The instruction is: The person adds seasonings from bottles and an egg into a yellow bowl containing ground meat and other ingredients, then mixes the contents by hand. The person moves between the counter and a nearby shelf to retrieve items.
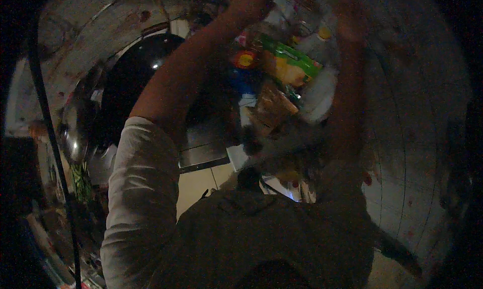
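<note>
Both my hands are beyond the top edge of the dim, blurred view. My left forearm (188, 66), its light sleeve pushed up to the elbow, stretches up and to the right. Up the right side runs my right forearm (348, 81). Between the arms lies a pile of packaged goods. A green and yellow plastic packet (292, 60) is on top, beside a blue packet (241, 79) with a red and yellow round mark (246, 59). Nearer to me are a brown packet (275, 106) and a pale translucent plastic bag (322, 94).
A large black, shiny rounded object (132, 66), perhaps a pan, stands left of my left forearm. Green stalks (80, 181) lie at the far left. A dark cable (49, 115) crosses the left side. Tiled wall (407, 111) rises at right; pale floor tiles (198, 183) show below.
</note>
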Tool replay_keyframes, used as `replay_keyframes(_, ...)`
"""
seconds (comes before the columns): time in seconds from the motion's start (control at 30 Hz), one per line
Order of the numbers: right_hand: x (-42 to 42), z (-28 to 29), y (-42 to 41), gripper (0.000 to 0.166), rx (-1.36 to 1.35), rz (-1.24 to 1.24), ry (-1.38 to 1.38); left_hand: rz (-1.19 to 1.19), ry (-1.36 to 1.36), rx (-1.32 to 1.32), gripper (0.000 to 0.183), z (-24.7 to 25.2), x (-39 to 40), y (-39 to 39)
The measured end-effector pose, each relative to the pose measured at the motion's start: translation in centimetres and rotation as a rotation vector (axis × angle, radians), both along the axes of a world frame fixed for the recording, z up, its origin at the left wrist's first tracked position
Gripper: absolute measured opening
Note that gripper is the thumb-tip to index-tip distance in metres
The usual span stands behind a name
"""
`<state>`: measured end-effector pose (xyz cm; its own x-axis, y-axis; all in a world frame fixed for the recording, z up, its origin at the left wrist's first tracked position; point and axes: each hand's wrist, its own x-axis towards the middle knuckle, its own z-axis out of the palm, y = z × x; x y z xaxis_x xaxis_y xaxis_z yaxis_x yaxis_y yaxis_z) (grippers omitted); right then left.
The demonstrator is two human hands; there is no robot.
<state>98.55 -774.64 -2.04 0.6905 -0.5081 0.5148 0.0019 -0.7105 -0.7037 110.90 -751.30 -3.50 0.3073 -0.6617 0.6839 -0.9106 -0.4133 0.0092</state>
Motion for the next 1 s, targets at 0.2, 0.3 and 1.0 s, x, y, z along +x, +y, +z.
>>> replay_keyframes(0.2,-4.1,-0.6,3.0,0.035,0.081,-0.051,-0.092,-0.101,0.389,0.457,0.047,7.4,-9.4,3.2)
replay_keyframes(0.3,-7.2,0.0,4.9,0.036,0.101,-0.053,-0.130,-0.296,0.245,0.339,0.052,5.4,-12.1,3.9)
replay_keyframes(1.0,-25.4,8.9,43.8,0.043,0.356,0.681,-1.089,0.225,0.433,0.624,0.030,17.1,-35.8,37.9)
